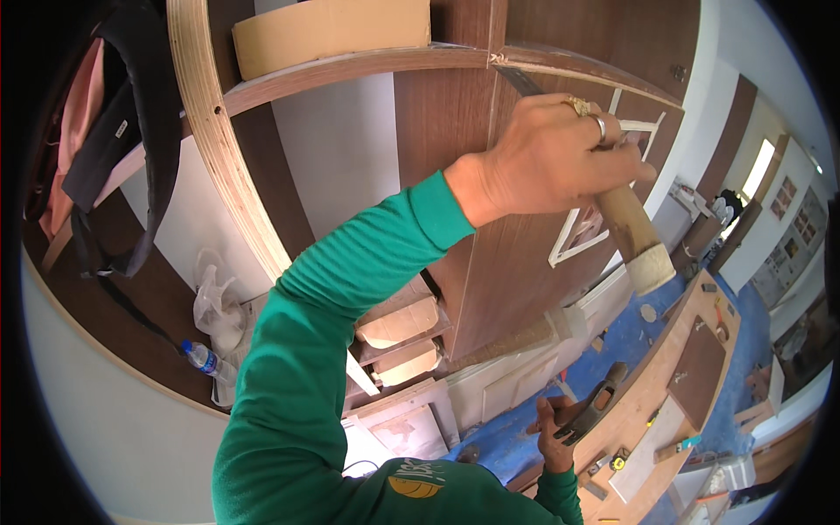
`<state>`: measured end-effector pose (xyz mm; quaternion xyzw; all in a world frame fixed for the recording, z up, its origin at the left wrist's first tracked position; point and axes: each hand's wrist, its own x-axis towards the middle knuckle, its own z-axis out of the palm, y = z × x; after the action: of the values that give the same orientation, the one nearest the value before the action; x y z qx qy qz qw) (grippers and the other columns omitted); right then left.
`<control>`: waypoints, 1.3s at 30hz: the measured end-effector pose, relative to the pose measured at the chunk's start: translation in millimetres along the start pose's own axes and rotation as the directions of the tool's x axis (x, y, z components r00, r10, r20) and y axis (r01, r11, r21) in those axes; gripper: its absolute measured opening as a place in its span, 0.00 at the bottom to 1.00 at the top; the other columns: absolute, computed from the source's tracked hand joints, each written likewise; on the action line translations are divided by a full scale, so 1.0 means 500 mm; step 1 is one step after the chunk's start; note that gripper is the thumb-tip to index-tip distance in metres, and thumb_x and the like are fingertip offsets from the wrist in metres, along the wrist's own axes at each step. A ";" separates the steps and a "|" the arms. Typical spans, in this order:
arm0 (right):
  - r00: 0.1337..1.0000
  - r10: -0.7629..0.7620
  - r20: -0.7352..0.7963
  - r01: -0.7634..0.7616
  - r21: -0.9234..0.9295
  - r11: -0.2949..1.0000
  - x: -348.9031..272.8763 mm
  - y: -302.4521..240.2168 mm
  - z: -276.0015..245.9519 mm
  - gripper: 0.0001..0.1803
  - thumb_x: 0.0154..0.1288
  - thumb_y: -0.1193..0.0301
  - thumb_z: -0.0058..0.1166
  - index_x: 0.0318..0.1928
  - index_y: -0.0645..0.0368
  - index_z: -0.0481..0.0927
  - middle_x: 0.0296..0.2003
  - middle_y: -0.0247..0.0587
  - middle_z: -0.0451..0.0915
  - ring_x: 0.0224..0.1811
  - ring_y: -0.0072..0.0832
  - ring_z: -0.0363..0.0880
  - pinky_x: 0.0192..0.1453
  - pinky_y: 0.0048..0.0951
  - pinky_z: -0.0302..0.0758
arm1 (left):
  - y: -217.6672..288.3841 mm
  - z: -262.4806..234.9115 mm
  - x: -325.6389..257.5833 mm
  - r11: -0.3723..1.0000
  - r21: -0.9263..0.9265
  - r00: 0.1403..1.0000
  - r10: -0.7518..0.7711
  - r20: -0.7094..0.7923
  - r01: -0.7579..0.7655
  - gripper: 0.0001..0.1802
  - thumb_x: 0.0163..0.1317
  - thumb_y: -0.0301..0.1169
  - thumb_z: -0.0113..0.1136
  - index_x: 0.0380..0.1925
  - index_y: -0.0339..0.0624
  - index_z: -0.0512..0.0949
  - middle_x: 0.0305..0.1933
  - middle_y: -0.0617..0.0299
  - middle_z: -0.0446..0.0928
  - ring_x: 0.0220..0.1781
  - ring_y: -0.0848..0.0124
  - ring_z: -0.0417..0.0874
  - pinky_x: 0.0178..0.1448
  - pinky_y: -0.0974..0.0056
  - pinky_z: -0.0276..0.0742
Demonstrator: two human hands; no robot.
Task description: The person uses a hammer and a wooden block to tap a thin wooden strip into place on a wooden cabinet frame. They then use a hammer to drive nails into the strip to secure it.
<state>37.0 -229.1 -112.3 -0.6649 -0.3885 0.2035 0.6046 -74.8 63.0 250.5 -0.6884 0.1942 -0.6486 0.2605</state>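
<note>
My left hand (560,157) is wrapped round a wood chisel (632,229), its thick wooden handle slanting down to the right. The chisel's blade reaches up to the edge of a cabinet shelf (359,66), where small wood curls show at its tip. Lower and to the right, my right hand (551,435) is closed on a dark tool that looks like a claw hammer (597,407), seen mostly from its head. It is apart from the chisel, and its handle is mostly hidden.
Brown cabinet panels (442,157) stand ahead, with a cardboard piece (332,35) on the shelf. A wooden workbench (647,385) at right carries a board, a tape measure (619,461) and other tools. Blue sheeting (507,427) covers the floor. A water bottle (203,357) stands at left.
</note>
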 end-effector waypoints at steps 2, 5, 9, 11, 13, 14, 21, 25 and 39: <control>0.999 -0.034 0.003 0.034 -0.031 0.999 -0.002 0.013 -0.003 0.15 0.74 0.69 0.73 0.34 0.66 0.83 0.22 0.31 0.75 0.25 0.21 0.71 0.31 0.30 0.68 | -0.001 0.005 -0.005 1.000 0.015 0.999 -0.022 -0.028 0.023 0.14 0.47 0.39 0.81 0.37 0.62 0.92 0.25 0.70 0.69 0.24 0.69 0.74 0.25 0.63 0.68; 0.999 -0.045 0.019 0.045 -0.030 0.999 0.005 0.012 -0.006 0.15 0.74 0.68 0.73 0.34 0.66 0.83 0.22 0.32 0.75 0.24 0.22 0.71 0.31 0.29 0.68 | 0.005 0.010 -0.007 0.999 0.038 0.999 -0.024 -0.034 0.025 0.13 0.47 0.38 0.81 0.36 0.63 0.92 0.25 0.71 0.69 0.23 0.69 0.73 0.25 0.62 0.67; 1.000 -0.023 -0.015 0.023 0.029 0.999 0.012 -0.008 0.006 0.16 0.76 0.66 0.70 0.37 0.66 0.82 0.22 0.34 0.76 0.23 0.23 0.75 0.30 0.29 0.74 | -0.010 0.020 -0.009 0.996 0.087 0.999 -0.013 -0.044 0.017 0.13 0.48 0.39 0.82 0.35 0.63 0.91 0.25 0.71 0.71 0.23 0.69 0.74 0.25 0.62 0.68; 0.995 -0.094 0.045 0.094 -0.006 0.996 0.026 0.003 -0.003 0.16 0.81 0.63 0.64 0.42 0.65 0.77 0.23 0.34 0.74 0.21 0.23 0.77 0.26 0.30 0.81 | -0.013 0.023 -0.011 0.994 0.107 0.999 -0.026 -0.038 0.030 0.12 0.49 0.40 0.82 0.35 0.63 0.91 0.26 0.71 0.72 0.22 0.68 0.74 0.25 0.62 0.68; 0.979 -0.206 0.009 0.206 -0.027 0.978 0.047 -0.012 -0.007 0.16 0.80 0.63 0.65 0.42 0.65 0.78 0.24 0.34 0.75 0.21 0.22 0.76 0.27 0.29 0.79 | -0.010 0.026 -0.007 0.990 0.125 0.998 -0.054 -0.034 0.058 0.13 0.50 0.41 0.83 0.36 0.62 0.91 0.26 0.71 0.73 0.22 0.68 0.74 0.26 0.62 0.69; 0.966 -0.257 -0.021 0.257 -0.022 0.966 0.059 -0.027 -0.006 0.16 0.80 0.64 0.65 0.42 0.64 0.78 0.24 0.34 0.75 0.21 0.22 0.76 0.27 0.29 0.78 | -0.007 0.024 -0.009 0.991 0.117 0.998 -0.058 -0.026 0.060 0.13 0.50 0.42 0.83 0.36 0.62 0.91 0.26 0.71 0.74 0.22 0.68 0.75 0.26 0.62 0.69; 0.836 -0.442 -0.326 0.520 0.209 0.828 0.164 -0.259 0.041 0.13 0.78 0.68 0.65 0.39 0.66 0.83 0.23 0.38 0.83 0.25 0.24 0.78 0.31 0.34 0.75 | -0.012 0.011 -0.007 0.992 0.084 0.996 -0.089 -0.017 0.090 0.16 0.49 0.44 0.85 0.36 0.58 0.90 0.27 0.68 0.77 0.22 0.66 0.77 0.27 0.60 0.72; 0.792 -0.498 -0.354 0.550 0.061 0.833 0.280 -0.265 0.098 0.12 0.79 0.70 0.64 0.38 0.65 0.80 0.25 0.35 0.80 0.27 0.21 0.77 0.30 0.32 0.74 | -0.005 0.019 0.005 0.992 0.046 0.992 -0.116 -0.048 0.118 0.16 0.49 0.45 0.85 0.34 0.56 0.89 0.27 0.67 0.77 0.22 0.64 0.78 0.27 0.59 0.73; 0.840 -0.365 -0.402 0.453 0.149 0.879 0.247 -0.293 0.139 0.12 0.80 0.73 0.63 0.34 0.60 0.78 0.22 0.26 0.74 0.22 0.13 0.70 0.25 0.24 0.66 | -0.007 -0.007 -0.008 0.994 0.062 0.995 -0.091 0.048 0.088 0.19 0.44 0.41 0.86 0.33 0.53 0.85 0.30 0.68 0.78 0.25 0.64 0.78 0.29 0.58 0.74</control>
<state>22.0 -95.0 40.6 -0.5141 -0.3767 -0.0122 0.7705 -78.9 67.7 249.7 -0.7046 0.1370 -0.6474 0.2564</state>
